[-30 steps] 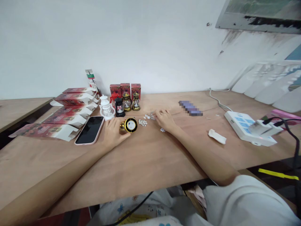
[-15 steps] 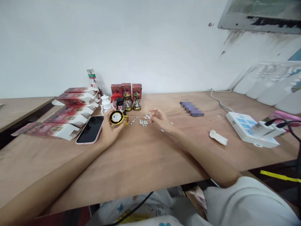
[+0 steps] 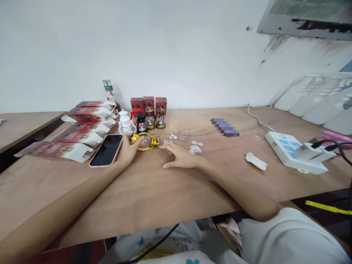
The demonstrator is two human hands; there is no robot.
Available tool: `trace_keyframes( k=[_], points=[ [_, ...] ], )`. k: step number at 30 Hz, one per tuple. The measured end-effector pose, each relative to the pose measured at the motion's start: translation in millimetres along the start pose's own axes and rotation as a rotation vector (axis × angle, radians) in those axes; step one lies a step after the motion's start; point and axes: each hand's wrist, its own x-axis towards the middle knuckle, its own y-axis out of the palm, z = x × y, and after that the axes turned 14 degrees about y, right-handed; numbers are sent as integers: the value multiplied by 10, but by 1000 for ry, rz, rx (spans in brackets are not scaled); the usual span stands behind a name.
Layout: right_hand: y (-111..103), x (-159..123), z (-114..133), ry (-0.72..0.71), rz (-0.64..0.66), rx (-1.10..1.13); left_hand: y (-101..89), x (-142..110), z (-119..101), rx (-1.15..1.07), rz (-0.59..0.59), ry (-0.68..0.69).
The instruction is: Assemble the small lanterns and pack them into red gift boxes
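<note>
My left hand [image 3: 127,154] is closed around the gold end of a small gold lantern [image 3: 145,142] with a clear body, which it holds on its side. The lantern's other end points right, toward my right hand [image 3: 180,156]. That hand is open, its thumb spread from the fingers, and the fingertips are close to the lantern's end; whether they touch it I cannot tell. Behind the right hand lie a heap of thin metal pieces [image 3: 183,135], small white discs [image 3: 167,141] and white tabs [image 3: 195,147]. A thin metal piece [image 3: 161,161] lies below the lantern.
Behind stand a white lantern [image 3: 126,123], a black one [image 3: 141,123], two bronze-gold ones [image 3: 161,119] and red boxes [image 3: 148,103]. At left are a phone [image 3: 106,151] and opened red cartons [image 3: 59,150]. A white power strip [image 3: 294,152] with plugs lies right.
My left hand has turned the lantern from base-up to lying sideways. My right hand has moved from the small parts toward the lantern's end, and its fingers have spread.
</note>
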Motion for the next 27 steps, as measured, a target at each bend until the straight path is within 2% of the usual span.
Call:
trace_keyframes(
  k=[9,13,16,20,24,27],
  points=[
    [64,-64,197,166,-11,-148,0,3,-26,-23,18,-95],
    [229,-74,303,226,-182,-220,6,-4,-77,-23,27,-114],
    [363,-88,367,156,-268,-350,16,-26,-147,-7,57,-62],
    [420,-119,407,-1,-245,-445,28,-69,-214,28,128,16],
    [406,-142,389,-75,-256,-499,44,-83,-198,-25,136,-71],
    [420,-154,376,-114,-210,-478,53,-74,-171,-66,129,-124]
  ],
)
